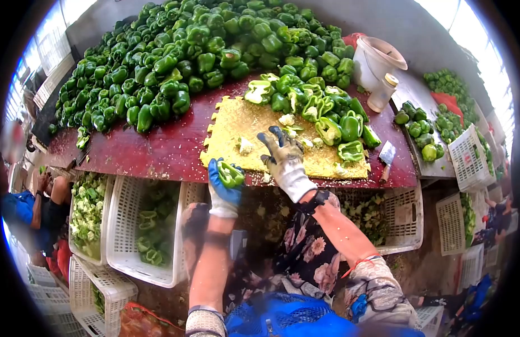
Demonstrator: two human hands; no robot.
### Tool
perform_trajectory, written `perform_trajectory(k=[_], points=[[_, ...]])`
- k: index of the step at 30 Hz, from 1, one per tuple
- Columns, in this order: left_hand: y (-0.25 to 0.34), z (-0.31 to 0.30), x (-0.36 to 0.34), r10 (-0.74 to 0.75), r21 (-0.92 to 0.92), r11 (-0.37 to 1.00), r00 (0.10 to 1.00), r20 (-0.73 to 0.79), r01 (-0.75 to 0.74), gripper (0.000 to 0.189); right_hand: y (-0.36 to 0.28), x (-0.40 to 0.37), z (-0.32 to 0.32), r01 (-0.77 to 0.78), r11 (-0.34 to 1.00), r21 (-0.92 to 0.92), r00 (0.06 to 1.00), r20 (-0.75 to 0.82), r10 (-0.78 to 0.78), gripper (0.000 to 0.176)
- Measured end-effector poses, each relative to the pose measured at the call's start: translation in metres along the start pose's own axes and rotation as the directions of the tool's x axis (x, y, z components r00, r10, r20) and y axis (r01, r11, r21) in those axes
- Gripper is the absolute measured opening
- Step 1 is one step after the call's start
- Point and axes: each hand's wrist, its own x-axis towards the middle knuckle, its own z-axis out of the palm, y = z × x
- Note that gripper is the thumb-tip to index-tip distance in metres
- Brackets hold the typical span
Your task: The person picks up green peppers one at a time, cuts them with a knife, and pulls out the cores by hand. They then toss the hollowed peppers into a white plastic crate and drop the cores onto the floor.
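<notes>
A blue glove covers the left hand around a bright green pepper piece — the glove on the right hand is pale grey with dark blue fingertips. The mat is speckled yellow on a dark red table, the pepper heap green. The clothing is black with pink flowers.

my one camera rides on my head, facing forward and steeply down through a wide fisheye; my left hand and right hand sit close at centre, the red table just beyond, crates near left
</notes>
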Motion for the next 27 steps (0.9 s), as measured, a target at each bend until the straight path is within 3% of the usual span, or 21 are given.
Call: perform_trajectory(k=[3, 4, 6, 7, 8, 9, 11, 12, 13, 14, 15, 16, 17, 18, 20, 21, 22, 24, 25, 26, 27], points=[[-0.011, 0.001, 0.005, 0.008, 0.068, 0.998, 0.999, 0.032, -0.01, 0.036, -0.033, -0.019, -0.014, 0.143, 0.99, -0.017, 0.974, 0.181, -0.137, 0.051], [-0.017, 0.0, 0.009, 0.012, 0.124, 0.992, 0.998, 0.054, -0.018, 0.04, -0.025, -0.029, 0.003, 0.261, 0.946, -0.192, 0.957, 0.179, -0.228, 0.05], [-0.016, 0.03, -0.012, -0.021, 0.235, 0.972, 0.992, 0.121, -0.009, 0.047, -0.017, -0.021, 0.009, -0.042, 0.993, 0.11, 0.956, 0.294, 0.008, 0.049], [-0.013, 0.034, -0.014, 0.083, 0.392, 0.905, 0.971, 0.223, -0.167, 0.051, -0.026, -0.016, -0.004, -0.142, 0.969, 0.204, 0.947, 0.312, 0.074, 0.047], [-0.003, 0.046, -0.023, 0.09, 0.321, 0.937, 0.985, 0.147, -0.134, 0.052, -0.035, -0.012, -0.018, -0.239, 0.926, 0.29, 0.934, 0.329, 0.138, 0.046], [0.007, 0.058, -0.031, 0.097, 0.244, 0.963, 0.993, 0.07, -0.111, 0.055, -0.031, -0.005, -0.024, -0.297, 0.776, 0.557, 0.952, 0.24, 0.192, 0.044], [0.008, 0.053, -0.024, 0.228, 0.392, 0.896, 0.974, -0.005, -0.208, 0.065, -0.008, 0.002, -0.03, -0.208, 0.314, 0.926, 0.962, 0.135, 0.238, 0.048], [0.004, 0.047, -0.018, 0.255, 0.388, 0.898, 0.964, -0.079, -0.206, 0.073, 0.004, 0.002, -0.018, -0.199, 0.315, 0.928, 0.964, 0.127, 0.234, 0.048], [-0.01, 0.054, -0.021, 0.178, 0.4, 0.901, 0.984, 0.007, -0.166, 0.073, 0.013, -0.001, 0.0, -0.35, 0.699, 0.623, 0.931, 0.312, 0.188, 0.052], [-0.024, 0.047, -0.016, 0.151, 0.432, 0.887, 0.987, 0.06, -0.162, 0.072, 0.014, -0.006, 0.011, -0.347, 0.924, 0.162, 0.849, 0.473, 0.236, 0.056], [-0.029, 0.034, -0.007, 0.146, 0.438, 0.883, 0.985, 0.088, -0.17, 0.071, -0.013, -0.014, -0.004, -0.433, 0.824, 0.367, 0.872, 0.402, 0.279, 0.059], [-0.026, 0.034, -0.007, 0.135, 0.427, 0.889, 0.985, 0.104, -0.167, 0.07, -0.013, -0.012, 0.0, -0.361, 0.803, 0.474, 0.923, 0.307, 0.234, 0.053], [-0.023, 0.032, -0.007, 0.094, 0.408, 0.904, 0.99, 0.108, -0.13, 0.069, -0.008, -0.009, 0.002, -0.174, 0.92, 0.352, 0.973, 0.204, 0.106, 0.053], [-0.013, 0.069, -0.033, -0.014, 0.312, 0.95, 0.999, -0.029, 0.022, 0.067, -0.015, -0.012, -0.001, 0.002, 0.979, 0.202, 0.991, 0.132, -0.029, 0.052], [-0.01, 0.036, -0.014, -0.065, 0.287, 0.958, 0.99, 0.125, 0.027, 0.055, -0.036, -0.007, -0.009, 0.1, 0.988, -0.116, 0.873, 0.486, -0.031, 0.056], [-0.009, 0.019, -0.005, -0.091, 0.275, 0.961, 0.975, 0.201, 0.033, 0.049, -0.061, -0.011, -0.025, 0.118, 0.982, -0.15, 0.818, 0.576, -0.011, 0.063], [0.004, 0.009, -0.003, -0.115, 0.147, 0.986, 0.97, 0.216, 0.084, 0.046, -0.051, -0.024, -0.026, 0.24, 0.963, -0.121, 0.886, 0.434, -0.167, 0.068], [0.035, -0.003, -0.006, -0.075, -0.098, 0.99, 0.974, 0.216, 0.098, 0.046, -0.036, -0.011, -0.044, 0.151, 0.982, -0.117, 0.958, 0.263, -0.116, 0.065], [0.052, -0.006, -0.01, -0.012, -0.211, 0.976, 0.98, 0.2, 0.055, 0.049, -0.021, 0.006, -0.064, 0.005, 0.998, -0.066, 0.988, 0.152, 0.005, 0.054], [0.077, 0.008, -0.028, 0.126, -0.219, 0.971, 0.982, 0.143, -0.093, 0.054, -0.007, 0.022, -0.085, -0.126, 0.992, 0.017, 0.991, 0.036, 0.126, 0.049], [0.096, 0.013, -0.039, 0.213, -0.225, 0.957, 0.969, 0.129, -0.18, 0.058, 0.006, 0.032, -0.107, -0.274, 0.93, -0.247, 0.961, -0.036, 0.274, 0.052]])
